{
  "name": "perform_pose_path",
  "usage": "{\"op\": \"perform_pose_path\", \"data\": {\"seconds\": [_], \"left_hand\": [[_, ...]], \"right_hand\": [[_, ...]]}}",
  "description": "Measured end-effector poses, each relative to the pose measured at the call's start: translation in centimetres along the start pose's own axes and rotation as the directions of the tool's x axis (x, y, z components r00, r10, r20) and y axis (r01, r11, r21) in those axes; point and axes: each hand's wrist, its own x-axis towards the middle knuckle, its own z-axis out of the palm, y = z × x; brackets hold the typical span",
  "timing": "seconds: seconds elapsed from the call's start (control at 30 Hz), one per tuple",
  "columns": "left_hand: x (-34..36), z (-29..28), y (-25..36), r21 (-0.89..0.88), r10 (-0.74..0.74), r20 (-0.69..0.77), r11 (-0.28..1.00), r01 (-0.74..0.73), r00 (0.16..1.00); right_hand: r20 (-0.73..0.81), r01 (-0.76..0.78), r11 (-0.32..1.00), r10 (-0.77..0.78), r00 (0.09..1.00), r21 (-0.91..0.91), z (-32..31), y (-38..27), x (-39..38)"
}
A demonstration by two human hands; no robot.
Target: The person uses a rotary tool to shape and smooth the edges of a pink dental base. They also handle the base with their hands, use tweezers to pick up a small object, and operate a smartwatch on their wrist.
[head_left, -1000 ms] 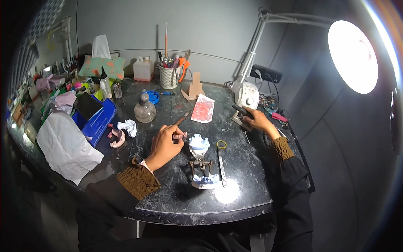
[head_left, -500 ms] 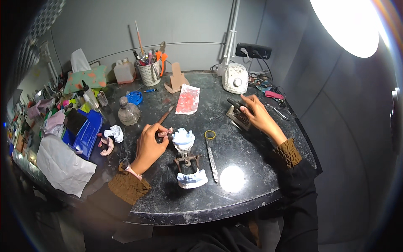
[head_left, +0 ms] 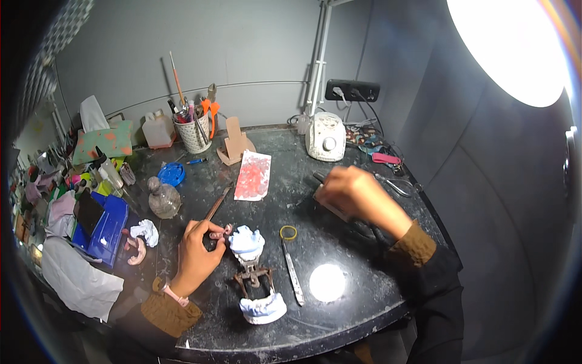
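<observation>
My left hand rests on the dark table, thumb and fingers closed on a small pinkish piece. Beside it stands an opened metal dental articulator with a pale blue and white plaster cast at its far end and another cast at its near end. My right hand, partly smeared by motion, curls around a dark rod-like tool above a small stand, mostly covered by the hand. Between my hands lies a slim metal tool with a yellow ring.
A brown-handled tool and a red-smeared paper lie beyond my left hand. A glass bottle, pink denture piece and blue box crowd the left. At the back are a tool cup and white dial box.
The whole view has shifted, so the table sits lower in the picture. My right hand has turned and curled its fingers downward over the stand. My left hand keeps its hold on the pinkish piece.
</observation>
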Motion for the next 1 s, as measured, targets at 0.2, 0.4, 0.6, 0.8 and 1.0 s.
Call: {"op": "perform_pose_path", "data": {"seconds": [0.2, 0.4, 0.6, 0.8, 1.0], "left_hand": [[0.6, -0.1, 0.7, -0.039, 0.020, 0.022, 0.999, -0.019, 1.000], [0.9, 0.3, 0.1, -0.070, 0.033, 0.067, 0.997, -0.028, 0.997], [1.3, 0.4, 0.1, -0.075, 0.006, 0.094, 0.997, 0.001, 0.996], [1.5, 0.4, 0.0, -0.074, -0.009, 0.109, 0.997, 0.017, 0.994], [1.5, 0.5, -0.1, -0.075, -0.009, 0.102, 0.997, 0.017, 0.995]], "right_hand": [[-0.571, -0.390, 0.906, 0.237, 0.786, -0.162, -2.3, 12.7, 6.6], [-0.440, -0.297, 0.736, -0.001, 0.898, -0.608, 1.7, 21.6, 10.4], [-0.291, -0.189, 0.713, -0.023, 0.956, -0.675, 3.2, 23.6, 12.1], [-0.342, -0.189, 0.708, -0.078, 0.937, -0.680, 2.5, 22.9, 12.5], [-0.265, -0.114, 0.657, -0.136, 0.955, -0.745, 2.5, 22.4, 12.0]]}}
